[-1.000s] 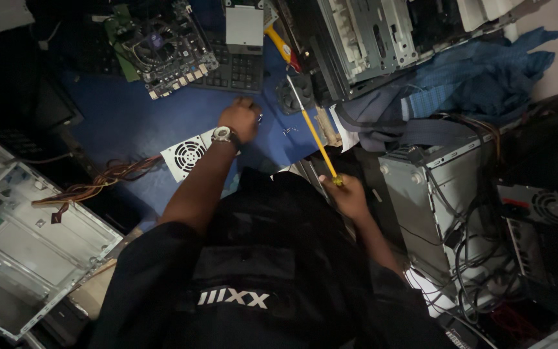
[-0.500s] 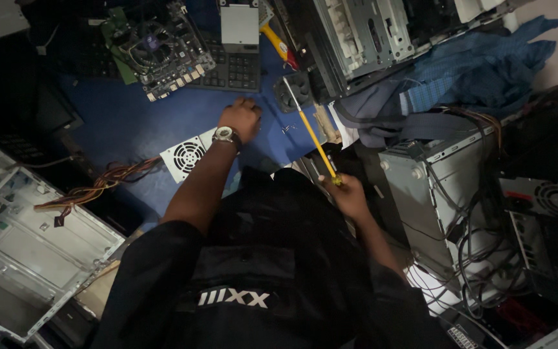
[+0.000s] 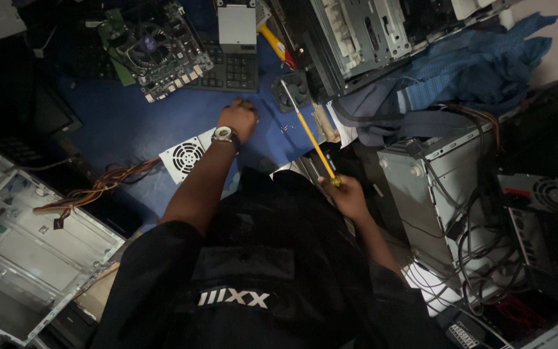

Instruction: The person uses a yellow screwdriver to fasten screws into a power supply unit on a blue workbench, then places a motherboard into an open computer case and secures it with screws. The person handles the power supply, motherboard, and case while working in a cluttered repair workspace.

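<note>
My left hand (image 3: 240, 119), with a wristwatch (image 3: 225, 135) on it, rests knuckles-up on the blue mat (image 3: 130, 123) just below a black keyboard (image 3: 230, 70). Its fingers are curled down, and whatever is under them is hidden. My right hand (image 3: 348, 196) is lower and to the right, close to my black shirt. It grips the end of a long yellow screwdriver (image 3: 308, 136). The shaft slants up-left, and its tip lies by a small black fan (image 3: 293, 92).
A green motherboard (image 3: 156, 48) and a grey drive (image 3: 236, 24) lie at the top. A white power supply (image 3: 185, 155) with coloured wires (image 3: 98, 189) sits left of my arm. An open metal case (image 3: 27, 249), a grey tower (image 3: 431, 187), blue cloth (image 3: 466, 68) and cables (image 3: 485, 258) crowd the sides.
Almost nothing has moved. My left hand stays on the mat by the keyboard and my right hand keeps hold of the screwdriver. The view has shifted slightly.
</note>
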